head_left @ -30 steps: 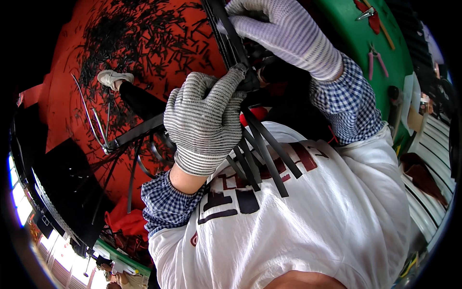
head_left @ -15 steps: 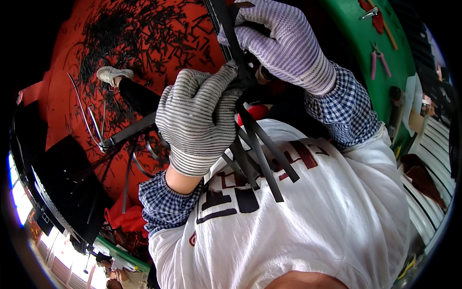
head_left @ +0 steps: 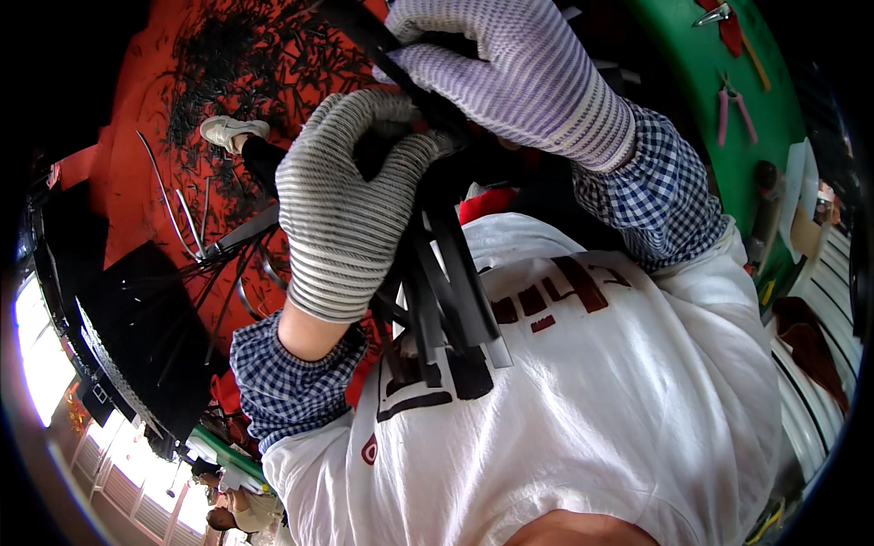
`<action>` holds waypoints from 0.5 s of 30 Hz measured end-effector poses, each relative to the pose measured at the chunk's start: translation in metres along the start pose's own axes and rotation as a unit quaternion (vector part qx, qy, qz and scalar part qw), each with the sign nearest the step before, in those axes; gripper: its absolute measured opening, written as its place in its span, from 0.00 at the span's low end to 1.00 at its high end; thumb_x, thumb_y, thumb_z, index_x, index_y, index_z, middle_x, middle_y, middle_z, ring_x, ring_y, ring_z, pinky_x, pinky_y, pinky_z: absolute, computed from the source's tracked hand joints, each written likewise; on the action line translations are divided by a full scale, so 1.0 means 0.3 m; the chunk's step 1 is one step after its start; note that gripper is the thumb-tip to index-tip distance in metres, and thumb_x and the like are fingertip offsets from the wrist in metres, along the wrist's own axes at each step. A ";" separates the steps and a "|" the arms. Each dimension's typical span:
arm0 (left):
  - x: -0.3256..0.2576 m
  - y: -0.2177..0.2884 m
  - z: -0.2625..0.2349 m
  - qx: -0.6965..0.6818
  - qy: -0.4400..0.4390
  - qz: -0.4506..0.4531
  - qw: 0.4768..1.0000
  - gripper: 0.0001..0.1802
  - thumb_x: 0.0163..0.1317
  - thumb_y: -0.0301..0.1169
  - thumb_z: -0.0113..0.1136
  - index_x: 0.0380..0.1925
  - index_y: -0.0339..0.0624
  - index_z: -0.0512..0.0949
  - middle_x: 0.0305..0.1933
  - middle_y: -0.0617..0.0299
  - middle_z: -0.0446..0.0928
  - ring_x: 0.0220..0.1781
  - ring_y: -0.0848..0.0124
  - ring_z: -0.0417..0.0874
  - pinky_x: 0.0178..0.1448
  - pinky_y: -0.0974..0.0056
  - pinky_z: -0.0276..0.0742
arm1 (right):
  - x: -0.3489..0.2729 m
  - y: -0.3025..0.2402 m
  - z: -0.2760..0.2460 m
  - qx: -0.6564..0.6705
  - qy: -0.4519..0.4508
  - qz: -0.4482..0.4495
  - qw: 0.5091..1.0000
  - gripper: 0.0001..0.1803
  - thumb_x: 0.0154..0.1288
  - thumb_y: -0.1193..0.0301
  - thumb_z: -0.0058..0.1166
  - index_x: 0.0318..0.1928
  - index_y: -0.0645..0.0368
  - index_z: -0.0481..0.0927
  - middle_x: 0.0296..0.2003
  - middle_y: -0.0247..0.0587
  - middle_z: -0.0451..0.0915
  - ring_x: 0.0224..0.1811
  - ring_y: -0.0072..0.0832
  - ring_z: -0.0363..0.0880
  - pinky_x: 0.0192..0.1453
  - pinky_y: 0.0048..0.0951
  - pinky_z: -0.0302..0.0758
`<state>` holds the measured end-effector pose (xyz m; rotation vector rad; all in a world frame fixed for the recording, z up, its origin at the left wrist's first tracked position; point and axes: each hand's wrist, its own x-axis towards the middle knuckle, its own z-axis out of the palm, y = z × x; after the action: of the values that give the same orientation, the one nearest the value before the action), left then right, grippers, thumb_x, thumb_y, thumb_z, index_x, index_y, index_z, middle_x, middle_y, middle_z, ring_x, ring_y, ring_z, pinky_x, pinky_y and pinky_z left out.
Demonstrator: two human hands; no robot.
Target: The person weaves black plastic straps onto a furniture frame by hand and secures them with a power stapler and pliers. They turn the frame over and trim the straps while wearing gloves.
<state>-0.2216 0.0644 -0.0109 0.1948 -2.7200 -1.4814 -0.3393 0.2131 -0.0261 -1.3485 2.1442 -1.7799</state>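
I have two hands at work, both gloved. My left hand (head_left: 346, 209), in a grey-and-white striped glove, is curled with thumb and fingers closed on one bundle of black strips (head_left: 446, 273) in front of my chest. At least four loose ends hang below that hand, over my one white shirt (head_left: 583, 391); they overlap too much for a sure count. My right hand (head_left: 510, 77), in a purple-and-white striped glove, is half curled, its thumb touching one dark band (head_left: 350, 20) that runs down to the bundle. Its fingertips are partly hidden, so I cannot tell whether it is gripping. Two checked sleeves (head_left: 642, 196) cover my forearms.

One more flat band (head_left: 246, 233) reaches out to the left of my left wrist, with several thin strips around it. Past that, at least two slender pale rods (head_left: 188, 221) stand out against the red floor (head_left: 137, 109). Black scraps (head_left: 223, 68) lie there in far too many pieces to count, with one pale shoe (head_left: 234, 134) among them.

To my right, the green desk (head_left: 706, 118) carries one pair of pink-handled pliers (head_left: 725, 118), one wooden stick (head_left: 756, 64) and one dark-handled tool (head_left: 767, 176).
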 end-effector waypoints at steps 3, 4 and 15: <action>0.026 -0.024 -0.019 0.012 -0.034 -0.015 0.999 0.10 0.56 0.24 0.72 0.37 0.35 0.82 0.33 0.61 0.83 0.35 0.74 0.83 0.45 0.69 0.80 | 0.010 0.010 0.022 0.030 0.028 -0.010 0.999 0.06 0.61 0.78 0.61 0.35 0.67 0.77 0.25 0.50 0.78 0.27 0.41 0.81 0.32 0.34 0.76; 0.033 -0.023 -0.024 0.015 -0.034 -0.015 0.999 0.10 0.56 0.24 0.72 0.37 0.35 0.82 0.33 0.61 0.83 0.35 0.74 0.83 0.45 0.69 0.80 | -0.004 -0.031 -0.004 -0.012 0.037 -0.028 0.999 0.07 0.61 0.76 0.62 0.35 0.67 0.78 0.25 0.50 0.79 0.27 0.40 0.81 0.32 0.34 0.76; 0.156 0.113 -0.086 0.233 -0.155 -0.090 0.956 0.15 0.54 0.33 0.76 0.34 0.35 0.83 0.28 0.61 0.83 0.27 0.76 0.81 0.34 0.69 0.79 | 0.005 -0.031 -0.024 0.025 -0.024 0.105 0.994 0.11 0.66 0.70 0.59 0.37 0.68 0.78 0.25 0.49 0.77 0.25 0.34 0.77 0.32 0.33 0.74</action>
<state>-0.2686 0.0552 0.0303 0.2458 -3.3579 -0.9336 -0.3387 0.2180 -0.0154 -1.0980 2.1120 -1.6920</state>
